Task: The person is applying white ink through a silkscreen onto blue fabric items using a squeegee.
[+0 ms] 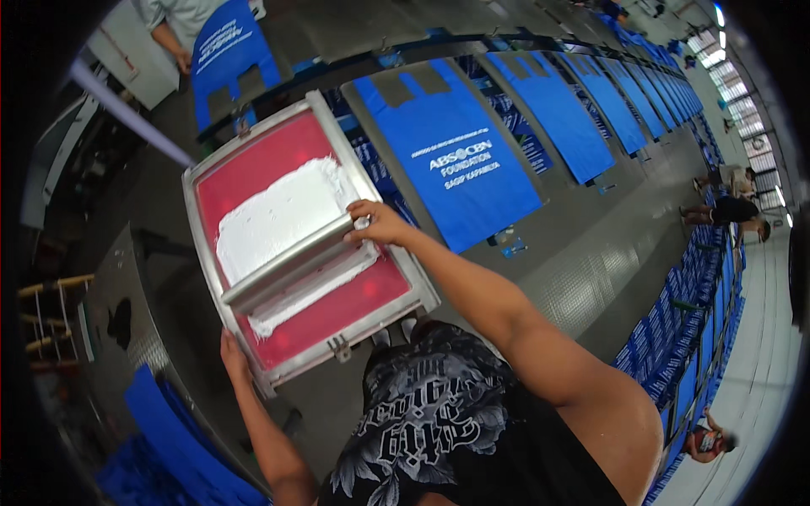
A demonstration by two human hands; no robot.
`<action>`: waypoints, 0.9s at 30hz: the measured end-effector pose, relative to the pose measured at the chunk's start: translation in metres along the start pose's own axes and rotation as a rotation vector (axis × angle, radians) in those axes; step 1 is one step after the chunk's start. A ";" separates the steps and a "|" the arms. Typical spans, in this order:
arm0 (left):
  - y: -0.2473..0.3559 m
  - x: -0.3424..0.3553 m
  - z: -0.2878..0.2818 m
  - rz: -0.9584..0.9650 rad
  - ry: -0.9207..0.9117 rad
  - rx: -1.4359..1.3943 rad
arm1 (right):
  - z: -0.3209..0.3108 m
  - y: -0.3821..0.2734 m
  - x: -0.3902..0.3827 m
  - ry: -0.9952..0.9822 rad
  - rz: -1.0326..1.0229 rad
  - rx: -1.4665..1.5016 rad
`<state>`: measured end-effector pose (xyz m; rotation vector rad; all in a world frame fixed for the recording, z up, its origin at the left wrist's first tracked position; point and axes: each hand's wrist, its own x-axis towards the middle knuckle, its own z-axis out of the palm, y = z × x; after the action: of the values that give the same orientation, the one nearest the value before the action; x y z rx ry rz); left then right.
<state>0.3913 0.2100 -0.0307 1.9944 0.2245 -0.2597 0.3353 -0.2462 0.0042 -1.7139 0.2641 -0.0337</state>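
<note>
A silver-framed printing screen (pixel 207 253) with red mesh (pixel 245 164) is tilted in front of me. Thick white ink (pixel 283 211) is spread over the middle of the mesh, with a second strip on the near side of a long metal squeegee (pixel 291 263). The squeegee lies across the screen. My right hand (pixel 380 223) is closed around the squeegee's right end. My left hand (pixel 234 352) is at the lower left side of the frame, its fingers partly hidden by the frame edge.
Blue cut fabric panels (pixel 460 156) with white print lie in a row along the long dark table (pixel 582 253). At the far left, a person (pixel 181 34) stands beside another printed panel (pixel 232 59). More blue fabric (pixel 173 422) hangs at lower left. People (pixel 734 209) are at the right.
</note>
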 end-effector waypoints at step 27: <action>0.228 -0.255 0.506 0.197 -0.429 -0.231 | -0.545 0.016 -0.312 0.509 0.050 0.088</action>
<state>0.1673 -0.3547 0.0292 1.6719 -0.2073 -0.5019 -0.0644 -0.7172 0.1168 -1.5893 0.6709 -0.4421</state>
